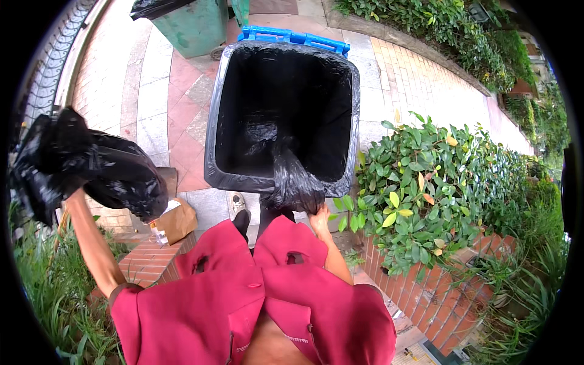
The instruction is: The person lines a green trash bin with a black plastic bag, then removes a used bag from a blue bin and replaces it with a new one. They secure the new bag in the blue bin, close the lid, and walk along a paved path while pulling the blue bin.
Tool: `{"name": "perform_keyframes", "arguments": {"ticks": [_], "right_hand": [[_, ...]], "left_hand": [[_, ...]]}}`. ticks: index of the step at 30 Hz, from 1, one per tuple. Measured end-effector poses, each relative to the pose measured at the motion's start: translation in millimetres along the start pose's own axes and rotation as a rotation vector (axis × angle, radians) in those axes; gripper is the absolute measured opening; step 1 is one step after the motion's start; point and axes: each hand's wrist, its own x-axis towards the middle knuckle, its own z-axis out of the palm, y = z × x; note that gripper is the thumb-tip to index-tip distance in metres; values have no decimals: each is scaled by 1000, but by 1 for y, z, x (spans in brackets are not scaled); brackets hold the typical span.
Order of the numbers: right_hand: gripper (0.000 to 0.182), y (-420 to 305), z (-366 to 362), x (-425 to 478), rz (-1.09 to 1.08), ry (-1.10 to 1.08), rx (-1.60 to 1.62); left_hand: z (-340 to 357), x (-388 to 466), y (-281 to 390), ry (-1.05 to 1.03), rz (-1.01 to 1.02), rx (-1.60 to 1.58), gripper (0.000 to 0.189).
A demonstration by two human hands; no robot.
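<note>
In front of me stands a wheeled bin (283, 182) with a blue hinge bar (294, 35) at its far side. A black plastic liner (214, 114) covers its rim and inner walls; the depths are dark. My right hand (320, 219) grips a bunched length of black plastic (294, 178) that runs over the near rim into the bin. Out to the left, my left hand (75, 195) is raised and mostly hidden by plastic, holding a black garbage bag (130, 173). The bag's lower part bulges, and its loose top is blurred.
A green wheeled bin (194, 27) with black plastic over its edge stands farther off. A brown paper bag (181, 222) and a small clear container (159, 235) sit on the brick ledge (150, 262) at left. A leafy shrub (424, 191) crowds the right side.
</note>
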Motion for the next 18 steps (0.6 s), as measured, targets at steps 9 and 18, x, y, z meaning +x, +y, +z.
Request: {"name": "perform_keyframes", "arguments": {"ticks": [9, 18], "right_hand": [[40, -186, -164, 26, 116, -399, 718], [28, -182, -81, 105, 524, -340, 1518]], "left_hand": [[17, -22, -48, 134, -109, -222, 49], [-56, -16, -76, -67, 63, 79, 52]]}}
